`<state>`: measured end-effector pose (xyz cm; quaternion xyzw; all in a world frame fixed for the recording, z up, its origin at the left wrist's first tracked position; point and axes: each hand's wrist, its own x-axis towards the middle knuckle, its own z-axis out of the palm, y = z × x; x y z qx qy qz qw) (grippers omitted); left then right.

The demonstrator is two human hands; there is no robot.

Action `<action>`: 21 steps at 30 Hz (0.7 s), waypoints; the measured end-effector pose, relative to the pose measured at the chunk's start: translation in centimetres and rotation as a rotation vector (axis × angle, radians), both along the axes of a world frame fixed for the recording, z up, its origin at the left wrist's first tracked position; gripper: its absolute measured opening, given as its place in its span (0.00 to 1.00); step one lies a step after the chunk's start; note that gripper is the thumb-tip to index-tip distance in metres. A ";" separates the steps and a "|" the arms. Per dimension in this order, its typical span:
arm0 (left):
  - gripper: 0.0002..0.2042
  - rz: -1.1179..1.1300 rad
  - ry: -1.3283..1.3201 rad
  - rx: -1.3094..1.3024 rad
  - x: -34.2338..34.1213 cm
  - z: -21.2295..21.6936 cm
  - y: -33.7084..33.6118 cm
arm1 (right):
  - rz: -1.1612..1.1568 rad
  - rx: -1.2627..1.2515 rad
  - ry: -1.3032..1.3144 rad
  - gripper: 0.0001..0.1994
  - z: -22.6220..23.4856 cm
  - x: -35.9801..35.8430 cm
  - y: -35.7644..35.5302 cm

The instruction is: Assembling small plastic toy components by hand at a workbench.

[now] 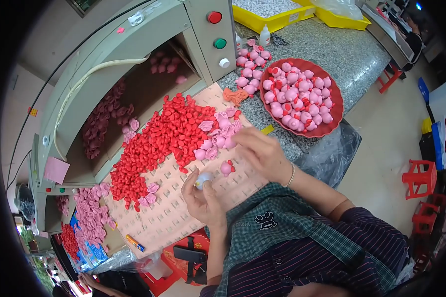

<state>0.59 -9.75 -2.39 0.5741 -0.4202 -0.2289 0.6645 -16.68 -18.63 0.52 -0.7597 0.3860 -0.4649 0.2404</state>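
My left hand is closed around a small pale, rounded thing with a yellowish spot; the fingers hide most of it. My right hand reaches over the pale board, thumb apart from the fingers. Its fingertips are beside a cluster of soft pink hollow pieces, and nothing shows in its grip. Between the hands lies one pink ball-shaped piece with red parts. A large heap of small red pieces spreads along the board to the left of the pink cluster.
A red scalloped bowl full of pink-and-red pieces stands at right on the granite counter. Behind the board rises a grey machine with an arched opening. Yellow trays and a white bottle are farther back. An orange-and-blue tube lies at the board's edge.
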 end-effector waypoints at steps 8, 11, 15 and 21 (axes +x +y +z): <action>0.16 -0.007 -0.006 0.006 0.2 -0.1 -0.4 | -0.301 -0.406 0.647 0.05 -0.3 0.6 -11.7; 0.16 0.003 -0.038 -0.019 0.1 0.1 -0.7 | -0.373 -0.374 0.678 0.02 -1.7 0.5 -13.6; 0.14 -0.013 -0.065 -0.018 0.9 -0.1 -0.2 | -0.360 -0.368 0.563 0.02 -0.3 0.9 -12.5; 0.12 -0.030 -0.220 -0.095 1.6 0.2 -0.4 | 0.156 0.190 -0.254 0.04 4.8 2.1 -5.0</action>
